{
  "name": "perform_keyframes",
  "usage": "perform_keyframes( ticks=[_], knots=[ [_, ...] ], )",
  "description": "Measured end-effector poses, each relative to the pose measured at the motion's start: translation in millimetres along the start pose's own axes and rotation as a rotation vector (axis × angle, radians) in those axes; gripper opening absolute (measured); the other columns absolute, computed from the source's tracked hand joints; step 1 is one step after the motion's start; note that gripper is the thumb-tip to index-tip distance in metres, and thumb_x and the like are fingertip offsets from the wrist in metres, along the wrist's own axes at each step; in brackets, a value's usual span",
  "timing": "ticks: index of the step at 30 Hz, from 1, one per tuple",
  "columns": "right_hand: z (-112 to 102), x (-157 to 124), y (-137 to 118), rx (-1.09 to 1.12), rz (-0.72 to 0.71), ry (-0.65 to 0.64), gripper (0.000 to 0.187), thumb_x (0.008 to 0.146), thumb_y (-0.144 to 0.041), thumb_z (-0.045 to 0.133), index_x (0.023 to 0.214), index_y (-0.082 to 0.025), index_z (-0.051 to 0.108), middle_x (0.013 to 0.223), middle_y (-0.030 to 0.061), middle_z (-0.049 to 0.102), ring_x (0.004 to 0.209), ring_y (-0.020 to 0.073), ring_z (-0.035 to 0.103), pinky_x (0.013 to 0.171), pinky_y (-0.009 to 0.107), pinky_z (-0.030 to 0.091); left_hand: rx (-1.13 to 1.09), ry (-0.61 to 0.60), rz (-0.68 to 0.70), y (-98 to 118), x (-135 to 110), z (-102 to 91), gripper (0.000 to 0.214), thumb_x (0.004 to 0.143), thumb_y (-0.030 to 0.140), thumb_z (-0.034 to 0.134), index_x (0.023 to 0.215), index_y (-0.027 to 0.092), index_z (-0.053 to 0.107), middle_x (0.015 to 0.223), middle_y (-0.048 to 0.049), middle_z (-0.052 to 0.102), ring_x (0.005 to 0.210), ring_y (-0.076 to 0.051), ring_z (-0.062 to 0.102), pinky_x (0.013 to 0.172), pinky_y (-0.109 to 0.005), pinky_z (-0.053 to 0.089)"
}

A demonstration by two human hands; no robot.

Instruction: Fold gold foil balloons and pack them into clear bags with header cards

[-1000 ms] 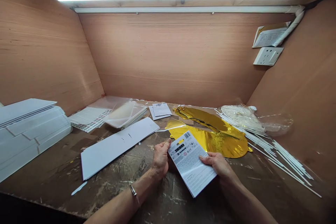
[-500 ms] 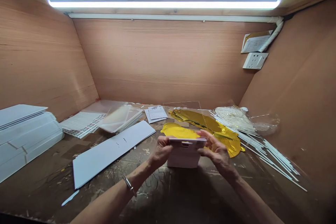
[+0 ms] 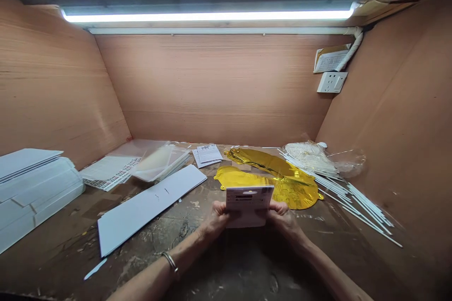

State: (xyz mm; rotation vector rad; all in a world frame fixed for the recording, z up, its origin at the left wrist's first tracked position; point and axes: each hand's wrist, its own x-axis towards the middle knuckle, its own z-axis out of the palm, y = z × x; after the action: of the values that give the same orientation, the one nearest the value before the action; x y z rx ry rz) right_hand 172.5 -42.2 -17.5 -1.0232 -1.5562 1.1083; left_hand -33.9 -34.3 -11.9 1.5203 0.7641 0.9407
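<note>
Between my two hands is a white card package (image 3: 249,207) with a hang hole near its top edge and some dark print I cannot read. My left hand (image 3: 216,220) grips its left side and my right hand (image 3: 283,216) its right side, thumbs on the near face. The fingers behind the package are hidden. Just beyond it lie flat gold foil balloons (image 3: 294,190), partly covered by the package. A metal bangle (image 3: 170,262) is on my left wrist.
White card strips (image 3: 151,207) lie left of my hands, with clear plastic sleeves (image 3: 160,162) and printed slips (image 3: 208,154) behind. Folded white boxes (image 3: 38,193) are stacked far left. White sticks (image 3: 370,209) and a plastic bag (image 3: 309,157) lie right. A socket (image 3: 332,82) is on the wall.
My right hand has closed from loose, raised fingers onto the package's right edge. The package has tilted so its face shows more. A clear sheet at the back is gone from view; the camera view has shifted slightly.
</note>
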Motion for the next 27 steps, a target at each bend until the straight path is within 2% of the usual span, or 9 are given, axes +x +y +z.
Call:
perform_keyframes(
  ticks=[3,6,10,14,17,21,24,26,27],
  knots=[
    [-1,-2,20,-0.167,-0.101,-0.014,0.019,0.065,-0.038,0.062,0.064,-0.020,0.069,0.069,0.0015,0.061,0.076,0.0189,0.053,0.072,0.031,0.042,0.002,-0.060,-0.008,-6,-6,2.0,0.028,0.066,0.028,0.063,0.092,0.016,0.067,0.091,-0.0038,0.065,0.088,-0.022,0.055,0.081,-0.033,0.041],
    [-1,-1,24,-0.208,-0.139,-0.018,0.017,0.064,-0.036,0.063,0.061,-0.020,0.068,0.071,0.0015,0.061,0.078,0.0189,0.053,0.075,0.031,0.041,-0.119,0.006,-0.001,3,-4,3.4,0.035,0.068,0.033,0.062,0.097,0.015,0.064,0.088,-0.0055,0.065,0.083,-0.022,0.056,0.076,-0.032,0.044],
    [-2,-2,15,-0.132,-0.044,-0.001,0.023,0.066,-0.038,0.060,0.073,-0.017,0.068,0.077,0.0024,0.062,0.076,0.0185,0.054,0.068,0.029,0.043,-0.134,0.121,0.046,12,2,2.9,0.034,0.072,0.036,0.058,0.095,0.014,0.065,0.084,-0.0053,0.066,0.080,-0.019,0.055,0.076,-0.030,0.043],
    [-4,-5,17,-0.129,-0.028,-0.042,0.026,0.069,-0.040,0.055,0.071,-0.018,0.068,0.066,0.0009,0.062,0.072,0.0181,0.054,0.067,0.029,0.042,-0.136,0.118,-0.040,-4,-2,3.5,0.036,0.071,0.038,0.058,0.096,0.012,0.064,0.079,-0.0041,0.066,0.074,-0.018,0.057,0.070,-0.029,0.044],
    [-2,-6,20,-0.181,-0.028,-0.021,0.023,0.068,-0.040,0.057,0.066,-0.020,0.067,0.065,0.0000,0.061,0.073,0.0181,0.053,0.068,0.029,0.042,-0.134,0.131,-0.090,-17,-6,5.9,0.034,0.071,0.037,0.058,0.092,0.011,0.065,0.077,-0.0033,0.066,0.074,-0.018,0.057,0.070,-0.028,0.044],
    [4,-2,15,-0.170,0.110,-0.035,0.023,0.068,-0.037,0.057,0.075,-0.017,0.065,0.065,-0.0013,0.060,0.063,0.0141,0.052,0.059,0.024,0.041,-0.115,0.213,-0.111,-15,5,8.9,0.040,0.070,0.038,0.057,0.097,0.009,0.058,0.085,-0.0068,0.065,0.073,-0.018,0.058,0.068,-0.029,0.046],
    [-11,5,8,-0.353,0.209,0.032,0.030,0.069,-0.040,0.056,0.084,-0.016,0.063,0.063,-0.0013,0.059,0.056,0.0117,0.051,0.051,0.021,0.037,0.153,0.348,-0.251,-2,19,9.4,0.059,0.069,0.044,0.055,0.113,0.006,0.043,0.086,-0.0123,0.063,0.072,-0.022,0.059,0.064,-0.035,0.047],
    [-40,7,5,-0.681,0.183,0.169,0.032,0.073,-0.045,0.051,0.082,-0.017,0.062,0.069,0.0008,0.060,0.063,0.0125,0.052,0.056,0.021,0.037,0.542,0.418,-0.279,7,22,9.3,0.069,0.070,0.050,0.051,0.120,0.005,0.035,0.089,-0.0154,0.061,0.079,-0.027,0.058,0.068,-0.042,0.046],
    [-59,6,4,-0.881,0.176,0.269,0.032,0.076,-0.045,0.047,0.083,-0.017,0.062,0.075,0.0024,0.061,0.070,0.0136,0.053,0.062,0.022,0.037,0.735,0.417,-0.226,9,22,9.7,0.069,0.070,0.052,0.049,0.121,0.007,0.035,0.094,-0.0165,0.059,0.084,-0.029,0.057,0.072,-0.046,0.044]
  ],
)
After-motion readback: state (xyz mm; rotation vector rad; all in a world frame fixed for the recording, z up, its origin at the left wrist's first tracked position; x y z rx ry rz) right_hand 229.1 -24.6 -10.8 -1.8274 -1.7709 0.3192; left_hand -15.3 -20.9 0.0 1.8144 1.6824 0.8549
